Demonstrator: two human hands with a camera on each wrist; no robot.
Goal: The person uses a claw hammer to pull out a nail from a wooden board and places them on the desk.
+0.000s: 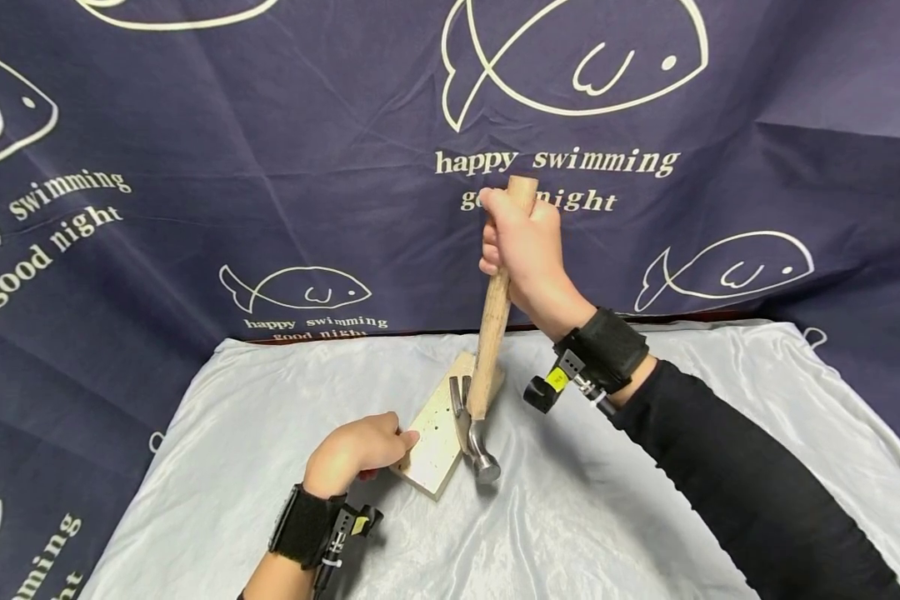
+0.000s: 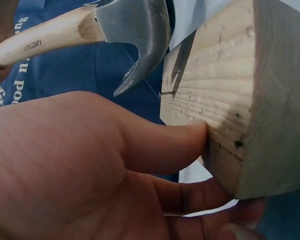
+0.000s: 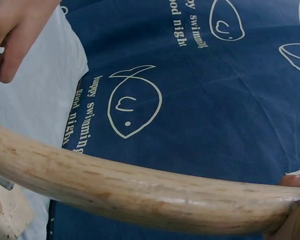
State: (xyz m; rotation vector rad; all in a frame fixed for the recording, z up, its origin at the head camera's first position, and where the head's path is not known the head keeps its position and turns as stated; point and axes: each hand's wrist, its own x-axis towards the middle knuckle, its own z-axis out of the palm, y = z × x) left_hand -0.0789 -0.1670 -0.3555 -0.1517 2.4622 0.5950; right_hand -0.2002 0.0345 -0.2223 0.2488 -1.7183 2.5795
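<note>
My right hand (image 1: 528, 246) grips the upper part of a claw hammer's wooden handle, its fingers wrapped round it. The claw hammer (image 1: 495, 325) stands nearly upright, with its metal head low at the right side of a pale wooden block (image 1: 429, 450). In the head view the claw overlaps the block. My left hand (image 1: 356, 450) holds the block's near left end, thumb on top and fingers beneath. A thin nail (image 2: 166, 93) juts from the block's face in the left wrist view, near the hammer head; whether they touch I cannot tell. Small dark holes dot the block.
A shiny pale cloth (image 1: 607, 517) covers the table under the block. Behind and to the sides hangs a dark blue curtain (image 1: 390, 217) with white fish and lettering. Both wrists wear black straps (image 1: 603, 348) with small cameras.
</note>
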